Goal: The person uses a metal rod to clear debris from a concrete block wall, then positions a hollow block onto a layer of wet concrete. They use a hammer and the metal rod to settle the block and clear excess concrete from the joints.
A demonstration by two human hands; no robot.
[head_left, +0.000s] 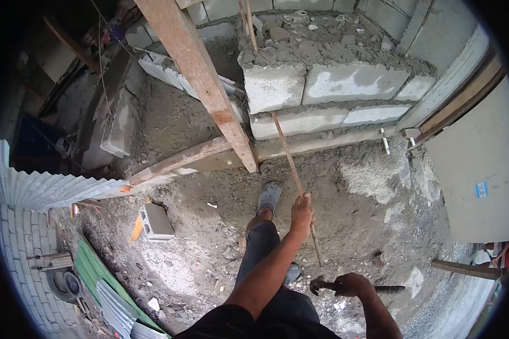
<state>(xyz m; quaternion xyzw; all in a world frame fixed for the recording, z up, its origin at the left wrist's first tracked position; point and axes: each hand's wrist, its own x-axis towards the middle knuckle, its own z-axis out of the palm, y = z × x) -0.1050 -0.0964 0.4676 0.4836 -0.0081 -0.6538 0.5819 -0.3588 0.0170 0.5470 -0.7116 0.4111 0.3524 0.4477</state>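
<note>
rod [287, 150]: rust-brown | hammer [322, 286]: brownish to black | blocks [274, 87]: pale grey, whitish patches | beam [201, 73]: pinkish-brown | corrugated sheet [56, 189]: silvery, striped by ridges | strip [100, 264]: green | trousers [260, 246]: dark blue-grey | label [481, 189]: blue and white | wall [22, 243]: grey, brick pattern

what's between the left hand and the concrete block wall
In the head view, the upper length of the rusty rebar that the left hand grips, with dirt ground beneath.

No text can be read; the board [464, 147] at the right bears a blue-and-white label [481, 189] (its print too small to make out).
</note>
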